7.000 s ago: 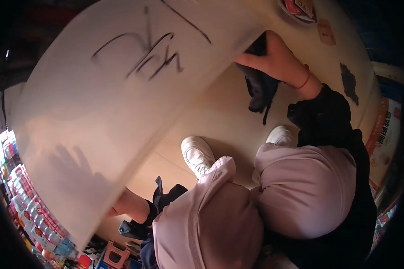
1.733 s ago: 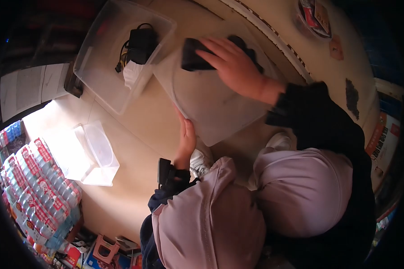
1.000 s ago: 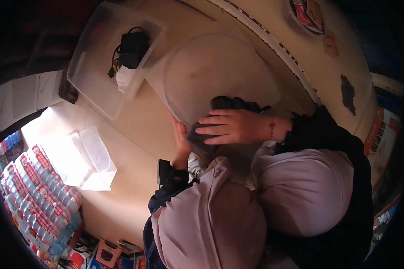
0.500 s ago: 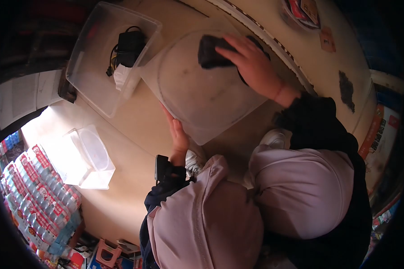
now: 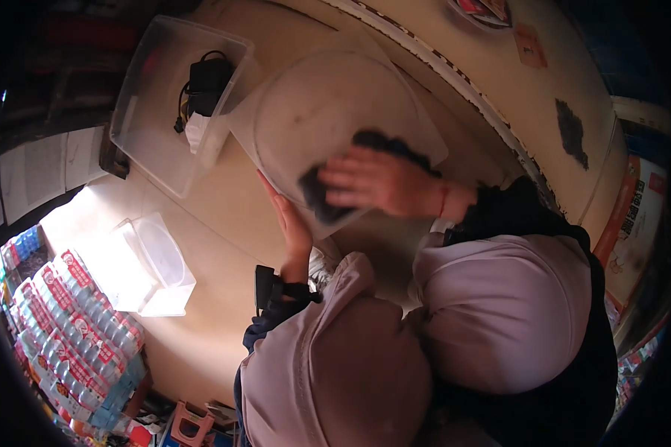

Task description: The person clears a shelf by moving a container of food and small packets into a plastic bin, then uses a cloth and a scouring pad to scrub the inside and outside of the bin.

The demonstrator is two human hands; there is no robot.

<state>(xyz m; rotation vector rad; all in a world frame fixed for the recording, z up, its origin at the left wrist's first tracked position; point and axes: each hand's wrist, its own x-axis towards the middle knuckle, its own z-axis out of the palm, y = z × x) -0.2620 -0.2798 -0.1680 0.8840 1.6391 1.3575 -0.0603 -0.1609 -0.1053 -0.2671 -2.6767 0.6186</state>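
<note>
A translucent plastic lid [image 5: 328, 97], squarish with a rounded line on its surface, is tilted in front of my knees. My left hand [image 5: 294, 223] holds its lower left edge, the fingers stretched along the side. My right hand [image 5: 380, 182] lies on a dark cloth [image 5: 317, 197], pressing it against the lower part of the lid. The fingers look blurred, and the cloth bunches out on both sides of them. Small dark marks show on the lid above the cloth.
A clear plastic bin [image 5: 149, 141] at upper left holds a black power adapter [image 5: 207, 78] with a cord. A smaller clear container [image 5: 164, 257] sits in bright light. Shrink-wrapped bottles [image 5: 82, 328] are stacked at lower left, near a pink stool [image 5: 190, 425]. A printed carton [image 5: 630, 223] stands at right.
My right hand and the dark cloth have moved down and left across the lid, from its upper right to its lower part. My left hand stays at the lid's edge.
</note>
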